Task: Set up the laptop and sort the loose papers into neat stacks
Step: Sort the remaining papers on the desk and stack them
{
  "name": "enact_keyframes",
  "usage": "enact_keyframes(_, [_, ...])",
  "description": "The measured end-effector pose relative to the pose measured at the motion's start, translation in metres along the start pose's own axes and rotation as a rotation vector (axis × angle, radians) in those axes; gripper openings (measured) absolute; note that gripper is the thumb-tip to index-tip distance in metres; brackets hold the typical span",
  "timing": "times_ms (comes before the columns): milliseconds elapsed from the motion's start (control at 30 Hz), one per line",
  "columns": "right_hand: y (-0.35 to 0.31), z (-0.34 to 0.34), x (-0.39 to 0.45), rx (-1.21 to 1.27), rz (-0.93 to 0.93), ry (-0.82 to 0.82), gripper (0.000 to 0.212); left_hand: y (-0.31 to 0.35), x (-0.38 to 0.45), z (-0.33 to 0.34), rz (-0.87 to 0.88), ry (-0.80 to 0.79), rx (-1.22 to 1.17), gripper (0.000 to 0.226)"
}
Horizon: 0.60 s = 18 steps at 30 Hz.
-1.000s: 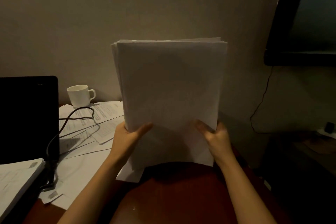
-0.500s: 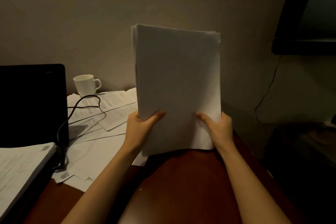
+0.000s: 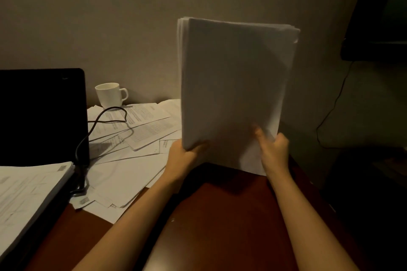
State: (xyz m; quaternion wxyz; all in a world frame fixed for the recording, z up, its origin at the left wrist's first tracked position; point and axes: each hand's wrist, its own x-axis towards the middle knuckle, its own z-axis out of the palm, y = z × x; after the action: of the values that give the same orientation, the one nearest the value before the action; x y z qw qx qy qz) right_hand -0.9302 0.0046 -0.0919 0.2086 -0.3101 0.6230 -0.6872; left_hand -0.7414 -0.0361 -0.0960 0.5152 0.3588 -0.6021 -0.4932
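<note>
Head view: paper stack (image 3: 233, 86) upright, gripped by left hand (image 3: 182, 158) and right hand (image 3: 274, 154); beside, loose papers (image 3: 132, 174), mug (image 3: 110, 94), laptop (image 3: 41, 114), cable (image 3: 97, 123) on table (image 3: 220, 215)

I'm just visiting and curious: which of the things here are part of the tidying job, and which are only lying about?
Part of the job:
- sheaf, held upright by left hand and right hand
- loose papers spread on the desk
- laptop
- stack resting on the laptop

Lying about:
- cup
- cable across the papers
- screen on the wall
</note>
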Motion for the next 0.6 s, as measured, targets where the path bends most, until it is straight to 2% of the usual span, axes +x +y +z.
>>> enact_keyframes(67, [0.001,0.000,0.000,0.043,-0.010,-0.010,0.038,-0.001,0.002,0.002,0.017,0.049,0.088,0.009])
enact_keyframes(167, [0.001,0.001,-0.001,0.004,-0.040,0.010,0.033,0.003,0.001,0.003,0.014,0.059,0.121,0.013])
enact_keyframes(267, [-0.006,0.003,-0.007,-0.004,-0.071,-0.015,0.026,0.012,-0.007,-0.007,0.010,0.085,0.131,0.007])
enact_keyframes(400, [-0.018,0.006,-0.027,0.016,-0.080,-0.220,0.019,0.019,-0.020,-0.035,0.019,0.164,0.163,0.007])
enact_keyframes(500, [-0.017,0.010,-0.042,-0.200,-0.105,-0.397,0.019,0.026,-0.035,-0.055,0.003,0.256,0.108,0.010])
enact_keyframes(600, [-0.023,0.024,-0.058,-0.068,-0.017,-0.468,0.015,0.034,-0.049,-0.076,0.006,0.377,0.051,0.013])
